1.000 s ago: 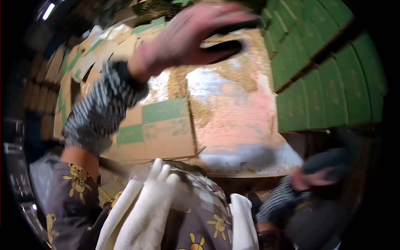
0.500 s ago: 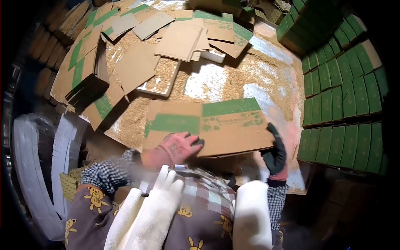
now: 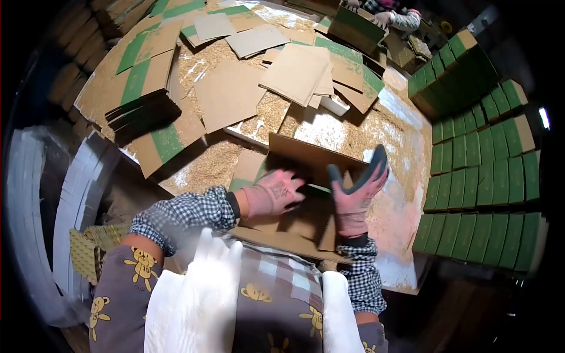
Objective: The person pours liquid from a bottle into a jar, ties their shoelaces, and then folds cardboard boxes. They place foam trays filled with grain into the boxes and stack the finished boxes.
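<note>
A brown cardboard box (image 3: 294,237) stands partly unfolded at the near edge of the table, its far wall upright and its inside in shadow. My left hand (image 3: 273,194), in a pink glove, reaches over the left part of the box with its fingers apart and slightly bent. At the box's right side is my right hand (image 3: 359,197), in a pink and dark grey glove, its thumb and fingers spread upward beside a flap. Neither hand visibly grips anything. Part of a flat green-banded carton (image 3: 246,167) shows behind my left hand.
Flat cardboard sheets (image 3: 297,73) and a carton stack (image 3: 144,88) lie on the table, strewn with husk-like bits (image 3: 400,156). Rows of green boxes (image 3: 488,188) line the right. A co-worker's gloved hands (image 3: 382,19) hold a box at the top. White curved sheets (image 3: 76,206) stand left.
The flat carton has been opened into a box shape with raised walls. My left hand has moved right and up, my right hand left with fingers spread. The view has shifted, and a co-worker's hands now show.
</note>
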A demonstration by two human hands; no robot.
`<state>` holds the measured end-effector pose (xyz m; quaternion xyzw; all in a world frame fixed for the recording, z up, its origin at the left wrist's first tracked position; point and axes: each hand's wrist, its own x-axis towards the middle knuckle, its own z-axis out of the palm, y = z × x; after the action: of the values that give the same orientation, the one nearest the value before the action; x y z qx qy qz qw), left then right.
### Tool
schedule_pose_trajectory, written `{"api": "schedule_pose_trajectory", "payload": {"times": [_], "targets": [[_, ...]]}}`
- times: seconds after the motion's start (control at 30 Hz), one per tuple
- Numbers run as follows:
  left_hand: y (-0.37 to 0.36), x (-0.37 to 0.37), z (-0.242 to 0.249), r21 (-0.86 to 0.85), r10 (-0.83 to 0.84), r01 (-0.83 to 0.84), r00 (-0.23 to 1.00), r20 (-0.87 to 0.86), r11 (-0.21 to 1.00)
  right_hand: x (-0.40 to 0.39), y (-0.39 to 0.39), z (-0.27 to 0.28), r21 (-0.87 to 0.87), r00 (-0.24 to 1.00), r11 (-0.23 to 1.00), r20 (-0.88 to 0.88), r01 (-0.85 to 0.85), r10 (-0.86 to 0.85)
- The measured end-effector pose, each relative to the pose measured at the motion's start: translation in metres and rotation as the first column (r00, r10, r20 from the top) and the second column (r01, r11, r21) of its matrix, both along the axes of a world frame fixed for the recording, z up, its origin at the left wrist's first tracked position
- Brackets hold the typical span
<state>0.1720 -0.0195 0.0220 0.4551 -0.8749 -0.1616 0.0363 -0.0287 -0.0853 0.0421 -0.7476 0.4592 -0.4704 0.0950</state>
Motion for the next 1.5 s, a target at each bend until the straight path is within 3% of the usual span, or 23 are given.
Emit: {"api": "schedule_pose_trajectory", "payload": {"times": [0.07,0.17,0.23,0.37,0.43,0.5,0.53,0.63,0.67,0.7,0.73,0.8,0.83,0.9,0.97,1.1,1.17,1.2,1.27,1.3,1.37,1.43,1.5], "targets": [[0.016,0.023,0.001,-0.004,-0.073,0.073,0.997,0.024,0.997,-0.004,-0.008,0.005,-0.336,0.887,0.938,-0.455,-0.086,-0.081],[0.048,0.064,0.055,0.117,0.045,-0.070,0.978,0.202,0.991,-0.031,-0.012,-0.055,-0.190,0.847,0.971,-0.483,0.148,-0.224],[0.060,0.058,0.012,0.389,0.296,-0.124,0.858,-0.419,0.913,-0.012,-0.017,-0.040,-0.177,0.880,0.980,-0.447,0.089,-0.160],[0.029,0.045,-0.051,0.178,0.671,-0.673,0.602,-0.433,0.718,-0.019,-0.006,0.015,0.149,0.863,0.989,-0.499,-0.005,0.079],[0.029,0.045,-0.034,0.798,0.814,-0.172,0.189,-0.548,0.577,-0.018,0.044,0.026,0.205,0.780,0.964,-0.570,-0.170,0.259],[0.053,0.049,-0.078,0.485,0.593,-0.408,0.195,-0.782,0.774,-0.029,0.075,-0.015,0.418,0.467,0.889,-0.758,-0.189,0.456],[0.062,0.036,-0.063,0.789,0.818,-0.282,-0.026,-0.575,0.546,-0.039,0.075,-0.018,0.462,0.543,0.875,-0.703,-0.141,0.459],[0.062,0.039,-0.133,0.247,0.569,-0.590,0.454,-0.686,0.769,-0.071,0.065,-0.021,0.369,0.820,0.909,-0.447,-0.196,0.358],[0.048,0.020,-0.054,0.565,0.630,-0.430,0.009,-0.777,0.703,-0.075,0.070,-0.023,0.356,0.889,0.924,-0.366,-0.138,0.274],[0.034,0.016,0.007,0.645,0.647,-0.363,-0.135,-0.750,0.672,-0.065,0.075,-0.020,0.417,0.964,0.888,-0.087,-0.195,0.253],[0.021,0.016,0.034,0.420,0.479,-0.496,-0.009,-0.878,0.760,-0.068,0.091,-0.062,0.630,0.964,0.735,0.097,-0.253,0.248],[0.016,0.028,0.091,0.096,0.310,-0.347,0.640,-0.703,0.933,-0.069,0.092,-0.085,0.769,0.799,0.217,0.581,-0.601,0.154],[0.013,0.025,0.108,0.035,0.181,-0.185,0.872,-0.455,0.982,-0.062,0.077,-0.069,0.699,0.675,0.465,0.035,-0.544,0.737],[0.015,0.003,0.067,0.035,0.114,-0.110,0.868,-0.483,0.993,-0.082,0.072,-0.073,0.817,0.837,0.199,0.500,-0.541,0.225],[0.022,-0.025,0.042,-0.016,0.022,-0.033,0.885,-0.466,0.999,-0.108,0.058,-0.061,0.353,0.324,0.234,0.933,-0.906,-0.156],[0.043,-0.055,0.021,0.257,0.063,0.113,0.805,-0.590,0.960,-0.102,0.013,-0.066,0.626,0.801,0.620,0.599,-0.473,0.008],[0.036,-0.053,0.019,0.376,0.092,0.210,0.759,-0.644,0.903,-0.081,-0.015,-0.083,0.826,0.903,0.367,0.372,-0.428,0.214],[0.037,-0.026,0.037,0.192,0.362,-0.308,0.817,-0.449,0.932,-0.065,-0.019,-0.057,0.847,0.880,0.313,0.317,-0.430,0.353],[0.048,0.034,0.015,-0.261,0.867,-0.827,0.478,0.141,0.498,-0.055,-0.052,-0.039,0.825,0.711,0.043,0.459,-0.564,0.533],[0.056,0.030,-0.008,-0.238,0.885,-0.853,0.439,0.155,0.465,-0.041,-0.071,-0.029,0.720,0.604,-0.088,0.636,-0.688,0.481],[0.077,0.041,-0.026,0.401,0.870,-0.775,0.468,-0.157,0.489,0.012,-0.118,-0.034,0.802,0.786,-0.066,0.595,-0.593,0.169],[0.072,0.038,0.018,0.471,0.778,-0.739,0.608,0.158,0.481,0.060,-0.164,-0.094,0.883,0.829,-0.163,0.469,-0.440,0.303],[0.086,0.034,-0.007,0.401,0.907,-0.865,0.391,0.159,0.302,0.138,-0.156,-0.133,0.910,0.923,-0.398,0.247,-0.116,0.296]]}}
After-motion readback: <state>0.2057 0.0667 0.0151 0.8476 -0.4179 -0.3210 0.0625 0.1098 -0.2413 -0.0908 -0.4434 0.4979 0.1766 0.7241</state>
